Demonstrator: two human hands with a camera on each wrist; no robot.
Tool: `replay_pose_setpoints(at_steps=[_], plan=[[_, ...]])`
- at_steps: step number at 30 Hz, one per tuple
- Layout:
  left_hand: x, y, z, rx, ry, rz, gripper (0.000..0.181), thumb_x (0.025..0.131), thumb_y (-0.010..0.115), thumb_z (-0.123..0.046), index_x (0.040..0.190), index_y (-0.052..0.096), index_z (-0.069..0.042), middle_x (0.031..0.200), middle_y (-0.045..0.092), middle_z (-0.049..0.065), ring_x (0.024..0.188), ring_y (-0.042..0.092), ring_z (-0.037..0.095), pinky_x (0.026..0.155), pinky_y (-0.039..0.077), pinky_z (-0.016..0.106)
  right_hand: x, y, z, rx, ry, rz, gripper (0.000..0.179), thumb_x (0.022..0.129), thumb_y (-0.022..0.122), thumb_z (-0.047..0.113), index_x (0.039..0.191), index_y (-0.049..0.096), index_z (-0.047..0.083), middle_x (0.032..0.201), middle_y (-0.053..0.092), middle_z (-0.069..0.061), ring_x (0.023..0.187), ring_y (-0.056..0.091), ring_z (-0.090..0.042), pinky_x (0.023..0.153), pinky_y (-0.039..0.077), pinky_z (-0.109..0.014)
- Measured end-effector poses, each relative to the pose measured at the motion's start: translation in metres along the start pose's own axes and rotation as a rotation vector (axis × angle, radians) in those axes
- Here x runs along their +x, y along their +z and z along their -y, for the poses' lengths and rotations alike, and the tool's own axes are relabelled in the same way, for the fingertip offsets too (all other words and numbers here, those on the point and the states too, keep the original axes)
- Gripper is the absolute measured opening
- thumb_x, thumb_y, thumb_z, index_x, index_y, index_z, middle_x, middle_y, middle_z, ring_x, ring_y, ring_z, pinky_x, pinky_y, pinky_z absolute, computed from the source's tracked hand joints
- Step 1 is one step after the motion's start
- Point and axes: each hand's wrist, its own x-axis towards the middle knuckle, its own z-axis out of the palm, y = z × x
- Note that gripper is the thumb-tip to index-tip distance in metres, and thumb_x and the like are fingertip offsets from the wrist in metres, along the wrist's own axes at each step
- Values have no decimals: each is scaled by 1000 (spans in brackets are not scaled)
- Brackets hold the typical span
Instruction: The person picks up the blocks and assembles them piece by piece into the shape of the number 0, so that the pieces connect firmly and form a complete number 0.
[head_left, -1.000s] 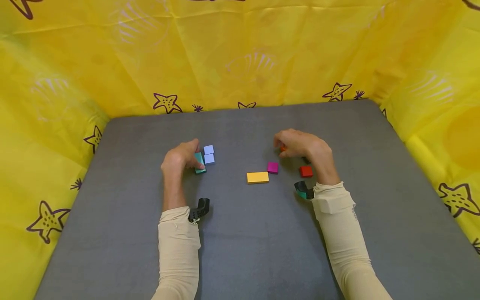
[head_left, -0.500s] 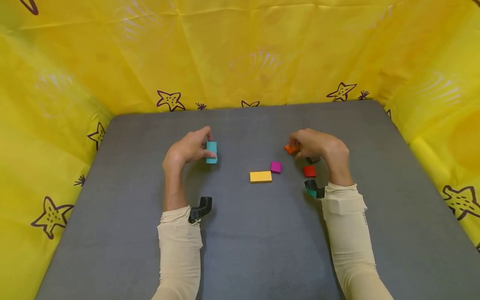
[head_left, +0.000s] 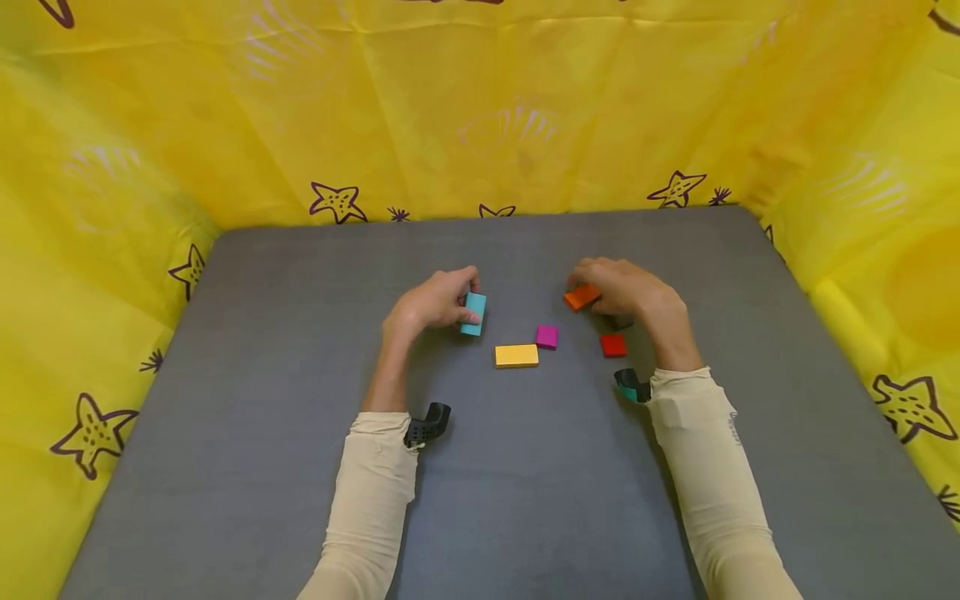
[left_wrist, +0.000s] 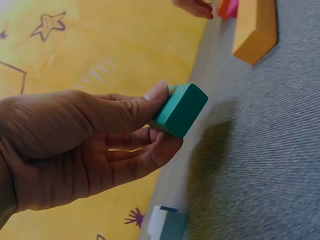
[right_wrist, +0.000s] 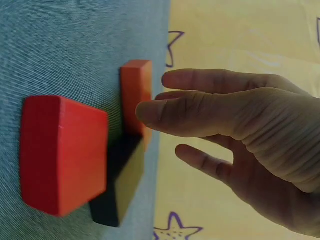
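My left hand (head_left: 435, 302) pinches a teal rectangular block (head_left: 473, 314) between thumb and fingers. In the left wrist view the teal block (left_wrist: 184, 110) is raised off the table, its shadow beside it. My right hand (head_left: 618, 285) is at an orange block (head_left: 581, 297). In the right wrist view its fingers are extended, and the thumb overlaps the orange block (right_wrist: 134, 95) without a visible grip. A black block (right_wrist: 120, 187) meets the orange one's end, and a red block (right_wrist: 65, 155) lies nearer the camera. The light blue cubes are hidden in the head view.
A yellow block (head_left: 517, 356) and a magenta block (head_left: 547, 337) lie corner to corner mid-table. A pale and dark blue block shape (left_wrist: 167, 223) shows low in the left wrist view. Yellow patterned cloth (head_left: 405, 108) borders the grey table (head_left: 225, 417).
My left hand has picked up the teal block and carried it right, towards the yellow block. My right hand has shifted slightly right and back, and more of the orange block shows.
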Motion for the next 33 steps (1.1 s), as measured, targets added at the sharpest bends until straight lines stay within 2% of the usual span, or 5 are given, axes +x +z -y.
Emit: replay_pose_setpoints(at_steps=[11,20,33], plan=[[11,13,-10,2,-10,-19,37,94,79,-17,120,57,-5,95,59,11,90,56,26,79,46,33,8,10,-4,-50,-22,-53,33,88,70,-9,115,74,10,116,71,-10,106,63,-32,99,53,-51],[18,21,-13,20,-20,-2,36,95,78,-18,121,57,-4,98,60,12,91,56,25,78,46,33,10,14,-5,-30,-16,-66,28,91,61,-9,110,74,9,114,72,-12,107,64,-34,101,52,-51],[20,22,-12,10,-49,-42,37,95,78,-19,122,57,-6,98,60,11,89,57,26,77,46,33,11,4,-3,-29,-22,-88,13,94,70,3,104,72,10,105,70,-9,97,62,-31,91,52,-48]])
